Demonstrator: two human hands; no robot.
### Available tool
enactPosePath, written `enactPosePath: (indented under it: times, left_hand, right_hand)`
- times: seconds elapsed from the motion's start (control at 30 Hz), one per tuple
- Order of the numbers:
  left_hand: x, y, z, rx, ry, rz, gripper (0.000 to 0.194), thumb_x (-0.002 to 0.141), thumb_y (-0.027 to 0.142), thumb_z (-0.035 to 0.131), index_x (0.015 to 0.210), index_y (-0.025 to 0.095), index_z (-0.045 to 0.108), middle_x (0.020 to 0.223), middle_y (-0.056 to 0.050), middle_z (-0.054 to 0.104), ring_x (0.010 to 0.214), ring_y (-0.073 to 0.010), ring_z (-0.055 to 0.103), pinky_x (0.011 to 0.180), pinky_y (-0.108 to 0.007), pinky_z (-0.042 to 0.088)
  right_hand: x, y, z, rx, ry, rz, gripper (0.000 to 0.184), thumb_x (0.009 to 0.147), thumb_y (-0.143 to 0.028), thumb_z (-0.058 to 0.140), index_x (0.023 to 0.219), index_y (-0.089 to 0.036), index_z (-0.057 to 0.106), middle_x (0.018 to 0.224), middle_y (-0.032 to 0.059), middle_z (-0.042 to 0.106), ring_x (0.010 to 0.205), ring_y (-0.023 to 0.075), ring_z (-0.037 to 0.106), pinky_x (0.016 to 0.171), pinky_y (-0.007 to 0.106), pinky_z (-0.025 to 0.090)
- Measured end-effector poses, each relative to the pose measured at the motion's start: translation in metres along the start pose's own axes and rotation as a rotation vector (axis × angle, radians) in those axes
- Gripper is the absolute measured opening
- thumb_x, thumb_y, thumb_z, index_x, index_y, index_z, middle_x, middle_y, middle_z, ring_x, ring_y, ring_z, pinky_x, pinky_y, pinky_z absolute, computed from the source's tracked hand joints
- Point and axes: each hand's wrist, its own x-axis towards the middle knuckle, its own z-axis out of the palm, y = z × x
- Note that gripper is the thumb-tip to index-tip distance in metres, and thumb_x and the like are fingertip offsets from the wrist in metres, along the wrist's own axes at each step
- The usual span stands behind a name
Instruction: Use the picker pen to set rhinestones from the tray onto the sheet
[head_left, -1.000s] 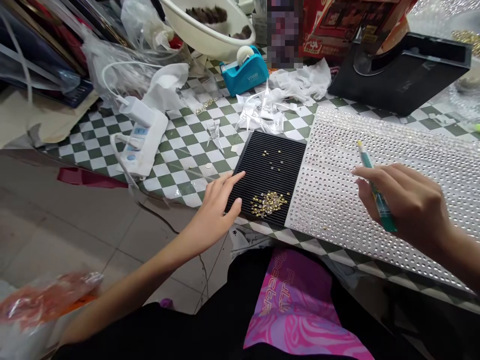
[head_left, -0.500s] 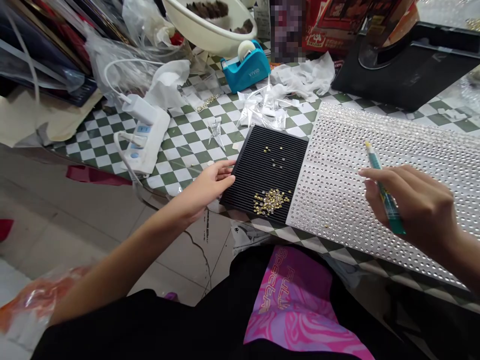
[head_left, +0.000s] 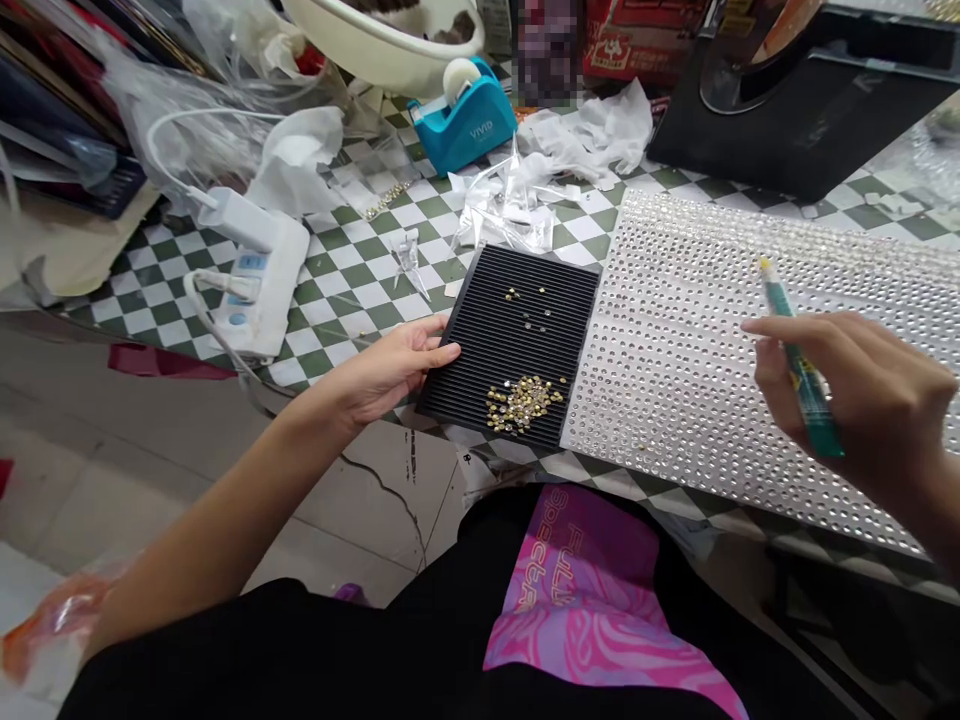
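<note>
Pinching a ridged black tray [head_left: 487, 325] are left fingers [head_left: 439, 356]; right fingers [head_left: 832, 338] clasp a yellow-tipped teal pen [head_left: 811, 398].

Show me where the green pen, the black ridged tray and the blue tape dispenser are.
Green pen [head_left: 805, 382]: head view, middle of its barrel.
Black ridged tray [head_left: 495, 345]: head view, bare ridges near its middle.
Blue tape dispenser [head_left: 469, 128]: head view, side of its body.

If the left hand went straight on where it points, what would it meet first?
The black tray: the left hand seems to grip its edge. Farther on, probably the studded sheet.
</note>
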Motion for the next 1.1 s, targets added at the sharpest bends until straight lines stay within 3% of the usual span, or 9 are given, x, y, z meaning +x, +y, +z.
enactPosePath:
  times: [0.1,0.3,0.5,0.6,0.7,0.87,0.97,1.1]
  left_hand:
    - [-0.005,0.003,-0.003,0.001,0.023,0.024,0.061,0.066,0.031,0.094,0.122,0.022,0.073,0.100,-0.008,0.079,0.098,-0.0269,0.075,0.075,-0.028,0.062]
    - [-0.014,0.021,0.005,-0.020,0.033,0.068,0.059,0.066,0.029,0.094,0.120,0.022,0.072,0.113,-0.007,0.078,0.100,-0.0263,0.075,0.073,-0.026,0.062]
    - [-0.001,0.052,0.044,-0.003,-0.078,0.144,0.050,0.077,0.028,0.086,0.123,0.019,0.069,0.117,-0.009,0.077,0.108,-0.0281,0.073,0.083,-0.033,0.062]
    - [0.012,0.064,0.069,-0.032,-0.136,0.166,0.040,0.083,0.025,0.081,0.120,0.018,0.067,0.112,-0.007,0.077,0.101,-0.0236,0.073,0.078,-0.028,0.058]
    - [0.025,0.070,0.093,-0.082,-0.207,0.187,0.030,0.089,0.023,0.076,0.117,0.018,0.066,0.105,-0.005,0.078,0.092,-0.0181,0.073,0.076,-0.025,0.055]
    - [0.043,0.073,0.125,-0.158,-0.328,0.191,0.039,0.083,0.028,0.085,0.115,0.018,0.065,0.104,-0.005,0.079,0.088,-0.0163,0.073,0.072,-0.022,0.055]
    - [0.051,0.074,0.138,-0.211,-0.409,0.196,0.048,0.078,0.033,0.091,0.117,0.018,0.067,0.112,-0.007,0.079,0.096,-0.0190,0.074,0.074,-0.021,0.057]
    - [0.059,0.068,0.146,-0.282,-0.496,0.213,0.044,0.085,0.032,0.087,0.122,0.018,0.068,0.127,-0.009,0.076,0.111,-0.0221,0.074,0.081,-0.021,0.060]
  right_hand:
    - [-0.001,0.003,-0.003,-0.013,0.020,0.038,0.023,0.086,-0.004,0.068,0.105,-0.016,0.066,0.078,0.0066,0.072,0.068,0.0209,0.069,0.051,0.028,0.042]
    - [0.001,-0.001,-0.007,0.177,-0.029,0.227,0.025,0.094,-0.009,0.063,0.117,-0.018,0.068,0.099,0.0075,0.079,0.085,0.0200,0.078,0.065,0.026,0.055]
    - [0.006,-0.005,0.007,0.918,-0.232,0.622,0.036,0.105,-0.037,0.056,0.137,-0.022,0.062,0.118,0.0099,0.076,0.095,0.0199,0.078,0.082,0.034,0.065]
    - [0.011,-0.002,0.013,1.300,-0.210,0.871,0.041,0.099,-0.051,0.065,0.127,-0.021,0.067,0.102,0.0092,0.078,0.084,0.0215,0.078,0.075,0.036,0.067]
    - [0.015,0.005,0.010,1.515,-0.172,1.046,0.037,0.093,-0.052,0.072,0.112,-0.020,0.070,0.105,0.0076,0.077,0.085,0.0183,0.076,0.075,0.031,0.066]
    - [0.013,0.022,-0.002,1.554,0.000,1.264,0.018,0.091,-0.040,0.076,0.097,-0.023,0.071,0.102,0.0029,0.076,0.083,0.0155,0.072,0.071,0.026,0.063]
    - [0.007,0.031,-0.003,1.518,0.002,1.268,0.019,0.089,-0.041,0.076,0.099,-0.025,0.073,0.103,0.0038,0.075,0.087,0.0198,0.073,0.071,0.031,0.063]
    - [-0.001,0.042,0.001,1.441,-0.063,1.230,0.028,0.090,-0.048,0.074,0.106,-0.025,0.074,0.102,0.0042,0.076,0.089,0.0201,0.074,0.074,0.032,0.064]
